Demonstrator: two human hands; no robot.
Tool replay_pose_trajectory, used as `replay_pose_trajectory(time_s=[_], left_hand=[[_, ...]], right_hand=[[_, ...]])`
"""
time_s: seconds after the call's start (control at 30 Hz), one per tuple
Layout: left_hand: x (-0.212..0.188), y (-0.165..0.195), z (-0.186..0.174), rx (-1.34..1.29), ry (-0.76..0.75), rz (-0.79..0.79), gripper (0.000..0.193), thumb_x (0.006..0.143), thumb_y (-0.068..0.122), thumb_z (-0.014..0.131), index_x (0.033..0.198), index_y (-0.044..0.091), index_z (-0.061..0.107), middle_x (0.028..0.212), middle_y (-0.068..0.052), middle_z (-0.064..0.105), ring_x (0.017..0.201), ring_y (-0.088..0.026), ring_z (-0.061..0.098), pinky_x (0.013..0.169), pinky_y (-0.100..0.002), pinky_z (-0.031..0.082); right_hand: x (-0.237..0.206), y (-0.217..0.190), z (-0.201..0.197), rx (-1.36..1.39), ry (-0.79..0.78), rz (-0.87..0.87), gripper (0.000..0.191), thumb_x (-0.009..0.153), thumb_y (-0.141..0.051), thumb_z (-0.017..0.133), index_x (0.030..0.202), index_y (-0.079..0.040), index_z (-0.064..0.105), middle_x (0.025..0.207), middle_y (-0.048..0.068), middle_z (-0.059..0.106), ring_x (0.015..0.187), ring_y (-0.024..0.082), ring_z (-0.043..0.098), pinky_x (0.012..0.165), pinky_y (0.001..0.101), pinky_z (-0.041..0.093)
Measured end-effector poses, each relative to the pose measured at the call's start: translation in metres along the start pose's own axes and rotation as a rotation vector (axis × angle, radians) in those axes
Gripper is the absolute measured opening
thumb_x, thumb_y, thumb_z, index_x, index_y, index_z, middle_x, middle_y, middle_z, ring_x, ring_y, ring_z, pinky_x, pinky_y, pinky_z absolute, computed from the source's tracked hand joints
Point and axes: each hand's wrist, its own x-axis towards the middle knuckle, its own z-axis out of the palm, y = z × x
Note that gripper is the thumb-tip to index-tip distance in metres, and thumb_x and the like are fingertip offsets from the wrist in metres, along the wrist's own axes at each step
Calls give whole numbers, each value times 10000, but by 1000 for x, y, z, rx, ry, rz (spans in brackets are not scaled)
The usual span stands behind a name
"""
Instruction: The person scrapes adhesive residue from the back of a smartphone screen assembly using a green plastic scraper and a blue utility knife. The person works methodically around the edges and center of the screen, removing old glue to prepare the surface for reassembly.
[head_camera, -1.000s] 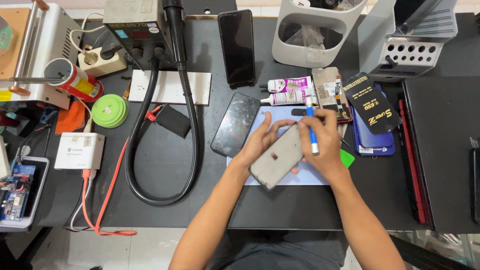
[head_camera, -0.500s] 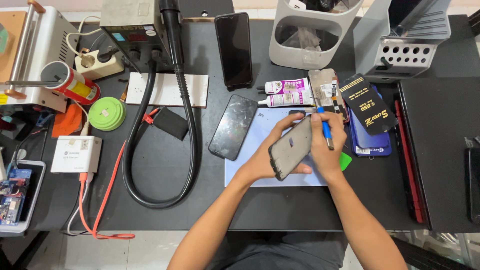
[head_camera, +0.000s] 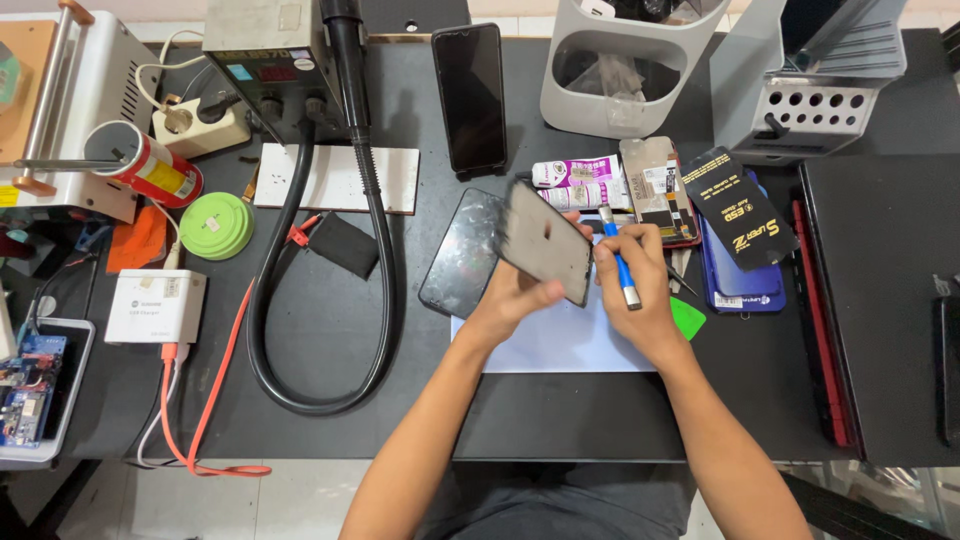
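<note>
- The left hand (head_camera: 515, 298) reaches up from the lower middle of the frame, its grip closed on the lower edge of a grey phone panel (head_camera: 545, 242), raised and tilted above the desk (head_camera: 400, 420).
- The right hand (head_camera: 640, 290) is curled, its grip closed around a blue-handled tool (head_camera: 619, 265).
- The tool's tip is hard to make out beside the panel.
- The panel's long axis runs from upper left to lower right, centre frame.

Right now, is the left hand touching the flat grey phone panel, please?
Touching: the head view shows the left hand gripping the flat grey phone panel by its lower edge.
</note>
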Motion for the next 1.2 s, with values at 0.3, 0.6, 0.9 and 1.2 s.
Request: replay_pose_trajectory(time_s=[0.3,0.6,0.9,1.2], left_hand=[[12,-9,-16,-217,264,-29,954,1011,742,359,1526,-58,433,1155,-145,641,1079,-275,666,961,-434,543],[11,-3,-18,-198,288,-29,952,1019,748,223,1410,-72,508,1033,-181,664,910,-295,716,824,-426,590],[13,2,-16,-286,307,-68,811,1070,632,241,1419,-43,525,1123,-214,666,1000,-335,702,881,-465,597],[12,2,-19,-332,343,-121,768,1052,603,245,1390,-35,509,1181,-246,655,1018,-383,693,888,-543,592]], right_hand=[[2,-7,-7,-318,63,-261,132,999,-71,678,1117,-13,665,1133,167,562,910,321,638,788,379,531],[3,4,-36,-377,274,-44,156,985,-141,799,1008,-19,705,893,111,631,698,276,595,652,356,455],[9,40,-83,-782,197,367,369,982,-372,777,925,-13,713,821,131,676,770,351,664,695,457,495],[10,22,-71,-694,247,279,279,959,-260,798,1044,-26,671,735,95,613,733,317,631,678,459,472]])
